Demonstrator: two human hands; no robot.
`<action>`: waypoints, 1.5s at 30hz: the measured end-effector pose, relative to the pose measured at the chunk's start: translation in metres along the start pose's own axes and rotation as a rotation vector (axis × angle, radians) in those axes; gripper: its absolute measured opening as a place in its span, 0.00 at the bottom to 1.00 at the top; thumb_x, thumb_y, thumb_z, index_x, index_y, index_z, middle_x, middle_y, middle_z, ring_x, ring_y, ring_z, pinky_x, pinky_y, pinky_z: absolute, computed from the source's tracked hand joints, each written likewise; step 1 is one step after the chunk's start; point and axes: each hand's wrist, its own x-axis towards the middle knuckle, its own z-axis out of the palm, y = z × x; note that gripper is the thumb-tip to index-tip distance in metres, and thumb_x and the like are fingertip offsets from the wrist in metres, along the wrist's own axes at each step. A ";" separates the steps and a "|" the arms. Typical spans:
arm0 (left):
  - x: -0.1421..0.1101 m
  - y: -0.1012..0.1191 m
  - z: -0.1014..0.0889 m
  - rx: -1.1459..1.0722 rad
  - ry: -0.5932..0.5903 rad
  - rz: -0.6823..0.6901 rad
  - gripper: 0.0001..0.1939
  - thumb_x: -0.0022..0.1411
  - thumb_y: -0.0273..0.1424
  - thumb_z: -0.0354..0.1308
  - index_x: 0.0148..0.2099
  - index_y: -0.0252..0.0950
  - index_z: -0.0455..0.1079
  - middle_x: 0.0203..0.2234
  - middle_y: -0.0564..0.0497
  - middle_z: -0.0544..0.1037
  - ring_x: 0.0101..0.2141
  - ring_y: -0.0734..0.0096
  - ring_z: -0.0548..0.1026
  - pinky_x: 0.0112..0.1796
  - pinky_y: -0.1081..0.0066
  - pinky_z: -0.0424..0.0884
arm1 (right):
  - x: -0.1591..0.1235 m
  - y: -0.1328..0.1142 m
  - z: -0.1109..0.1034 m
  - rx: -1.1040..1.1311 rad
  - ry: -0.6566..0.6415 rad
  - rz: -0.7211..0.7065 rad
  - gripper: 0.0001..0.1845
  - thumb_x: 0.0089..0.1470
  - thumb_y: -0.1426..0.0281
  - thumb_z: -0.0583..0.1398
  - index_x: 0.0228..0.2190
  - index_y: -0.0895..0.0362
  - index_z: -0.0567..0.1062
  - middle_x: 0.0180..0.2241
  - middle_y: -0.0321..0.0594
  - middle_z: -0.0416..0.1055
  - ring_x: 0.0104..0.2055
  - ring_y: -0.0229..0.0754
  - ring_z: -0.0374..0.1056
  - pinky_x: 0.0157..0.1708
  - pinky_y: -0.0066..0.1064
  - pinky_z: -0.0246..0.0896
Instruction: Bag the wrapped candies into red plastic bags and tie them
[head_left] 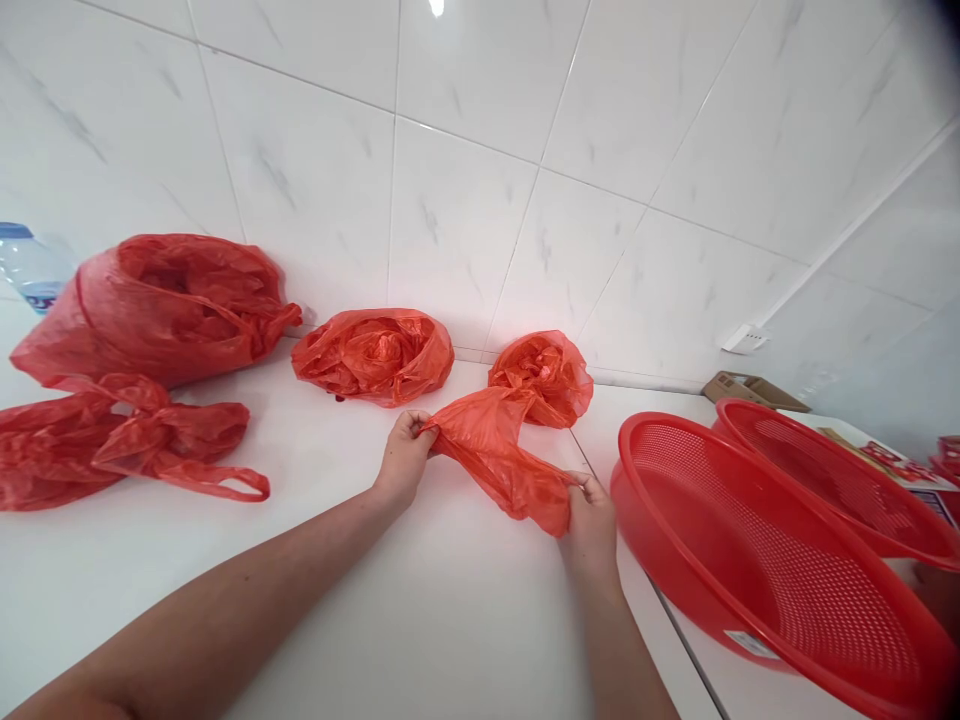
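Note:
A thin red plastic bag [499, 450] is stretched between my two hands above the white table. My left hand [405, 450] pinches its left corner, fingers closed. My right hand [592, 515] grips the other side, with the fingers bent around the film. Just behind, against the wall, sits a small rounded red bag [551, 365] with a gathered top. The held film overlaps it, and I cannot tell whether the two are joined. Left of that lies another bunched red bag [375, 355], close to the wall and beyond my left hand.
At the left are a large full red bag [172, 310], a knotted red bag [142, 445] with a loop handle and a clear bottle [34, 265]. On the right stand a red perforated basket [712, 500], a second red basket [832, 470] and a cardboard box [754, 390].

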 end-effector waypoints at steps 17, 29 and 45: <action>-0.042 0.010 0.007 0.971 -0.749 1.057 0.20 0.63 0.25 0.50 0.55 0.45 0.66 0.54 0.44 0.68 0.54 0.57 0.64 0.54 0.56 0.57 | -0.006 0.003 0.011 0.275 -0.395 0.052 0.23 0.37 0.61 0.67 0.37 0.55 0.75 0.36 0.43 0.74 0.37 0.47 0.71 0.37 0.38 0.66; -0.027 0.007 0.001 1.374 -0.531 0.958 0.08 0.60 0.35 0.57 0.32 0.38 0.73 0.57 0.43 0.62 0.61 0.44 0.49 0.56 0.39 0.39 | 0.005 0.006 -0.004 0.413 -0.259 0.158 0.13 0.42 0.69 0.67 0.32 0.53 0.72 0.33 0.34 0.74 0.29 0.33 0.69 0.27 0.24 0.65; -0.013 0.011 -0.009 0.966 -0.310 0.585 0.24 0.47 0.44 0.65 0.46 0.42 0.69 0.31 0.50 0.74 0.37 0.59 0.70 0.57 0.49 0.39 | 0.009 -0.006 -0.018 0.629 -0.159 0.310 0.15 0.51 0.58 0.60 0.40 0.51 0.74 0.43 0.37 0.74 0.43 0.42 0.71 0.42 0.36 0.69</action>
